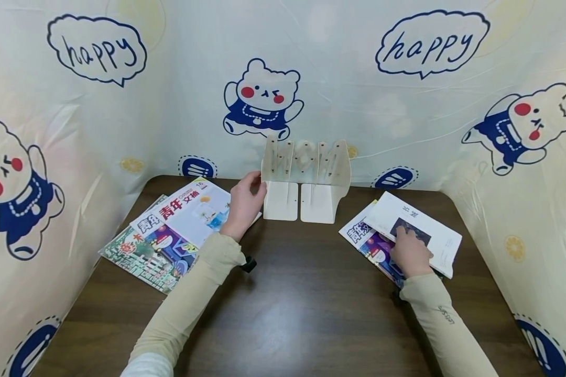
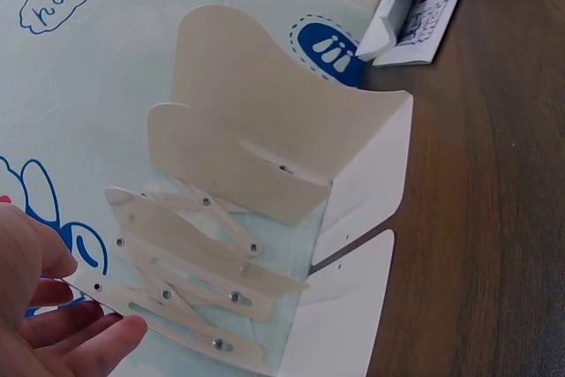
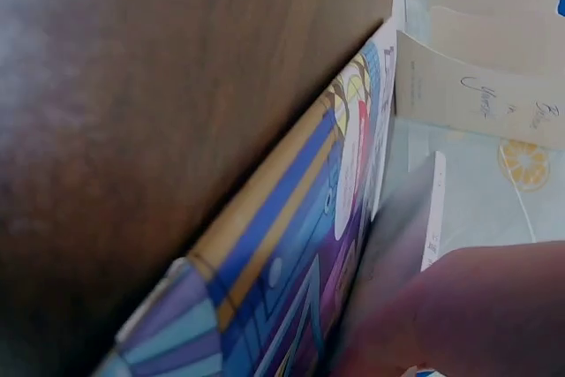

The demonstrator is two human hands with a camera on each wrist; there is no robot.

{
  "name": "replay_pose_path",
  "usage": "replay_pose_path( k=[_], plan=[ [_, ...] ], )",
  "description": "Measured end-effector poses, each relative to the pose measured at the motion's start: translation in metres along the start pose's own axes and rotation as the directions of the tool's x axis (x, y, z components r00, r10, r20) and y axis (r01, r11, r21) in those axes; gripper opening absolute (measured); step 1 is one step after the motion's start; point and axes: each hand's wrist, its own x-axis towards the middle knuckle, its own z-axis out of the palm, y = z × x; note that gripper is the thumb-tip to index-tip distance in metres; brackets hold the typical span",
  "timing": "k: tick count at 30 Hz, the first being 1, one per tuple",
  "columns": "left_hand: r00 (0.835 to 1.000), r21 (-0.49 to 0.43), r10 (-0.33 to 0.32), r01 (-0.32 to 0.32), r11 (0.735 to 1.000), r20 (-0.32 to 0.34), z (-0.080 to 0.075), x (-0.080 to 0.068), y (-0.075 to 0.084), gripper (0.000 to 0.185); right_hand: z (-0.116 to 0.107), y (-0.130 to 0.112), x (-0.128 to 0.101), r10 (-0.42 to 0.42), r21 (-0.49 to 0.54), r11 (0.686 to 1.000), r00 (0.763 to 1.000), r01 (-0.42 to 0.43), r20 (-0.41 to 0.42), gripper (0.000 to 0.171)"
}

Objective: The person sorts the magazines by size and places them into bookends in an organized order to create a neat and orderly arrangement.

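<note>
A cream book rack [image 1: 306, 178] is stood at the back middle of the dark wooden counter [image 1: 302, 303], against the printed cloth backdrop [image 1: 339, 78]. It is made of upright curved panels linked by riveted slats, with two flat base plates lying toward the person. Its left end panel is held by the left hand [image 1: 242, 205]: the grip is closed lightly on the panel's edge, with the thumb on one face and the fingers [image 2: 106, 342] on the other, as is seen in the left wrist view.

A white book [image 1: 420, 230] is lain on the right side of the counter, on top of a colourful magazine [image 1: 372, 243] whose edge is left showing at its near left. The right hand [image 1: 409, 254] is pressed on the white book near its lower corner; the fingers are bent at the cover's edge, but whether the grip is closed round the book cannot be told from these views. In the right wrist view only the magazine's spine and blurred pages are made out.

On the left side of the counter, three magazines [image 1: 170, 235] are fanned out, overlapping, just beside the left wrist. Both arms are covered by beige sleeves [image 1: 193, 293].
</note>
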Motion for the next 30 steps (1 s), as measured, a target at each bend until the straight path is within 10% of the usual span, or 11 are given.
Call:
replay_pose_path(
  k=[6,30],
  plan=[
    [1.000,0.000,-0.004,0.004,1.000,0.005,0.001,0.000,-0.001,0.035,0.002,-0.001,-0.008,-0.018,0.025,0.999,0.995,0.021,-0.101,0.038],
    [1.000,-0.039,-0.018,0.019,0.999,0.021,-0.001,0.001,0.000,0.038,0.003,0.005,-0.036,-0.156,0.051,0.985,0.973,0.167,-0.171,0.058]
  ],
)
